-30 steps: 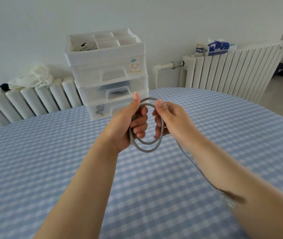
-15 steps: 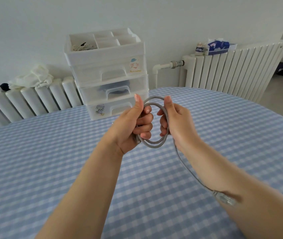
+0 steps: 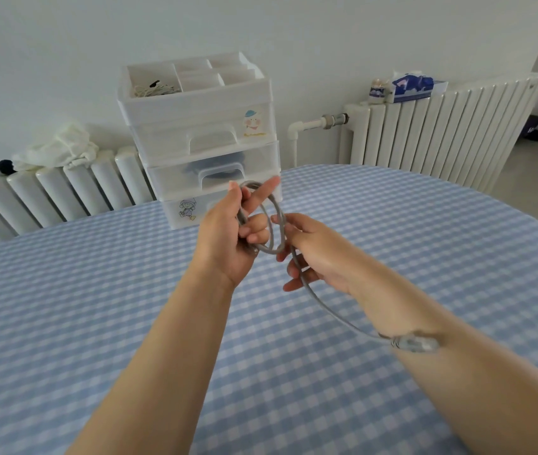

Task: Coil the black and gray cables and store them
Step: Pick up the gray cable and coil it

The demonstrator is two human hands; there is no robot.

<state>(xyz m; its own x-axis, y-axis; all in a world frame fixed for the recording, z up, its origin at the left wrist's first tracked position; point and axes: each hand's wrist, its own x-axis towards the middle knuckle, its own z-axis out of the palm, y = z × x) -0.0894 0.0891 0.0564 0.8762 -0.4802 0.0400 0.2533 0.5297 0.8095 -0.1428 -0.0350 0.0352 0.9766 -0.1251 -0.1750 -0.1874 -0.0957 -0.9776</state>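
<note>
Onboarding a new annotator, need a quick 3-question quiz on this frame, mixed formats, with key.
1. True or false: the gray cable is fully coiled, with no loose tail.
2. Multiple choice: which hand holds the coiled loops? A) the left hand B) the right hand C) neither
3. Fill in: the plug at the cable's free end shows against the right ____.

Key
1. False: a tail runs from the loops, through the right hand, down to the plug.
2. A: its fingers curl round the loops in front of the drawer unit.
3. forearm
</note>
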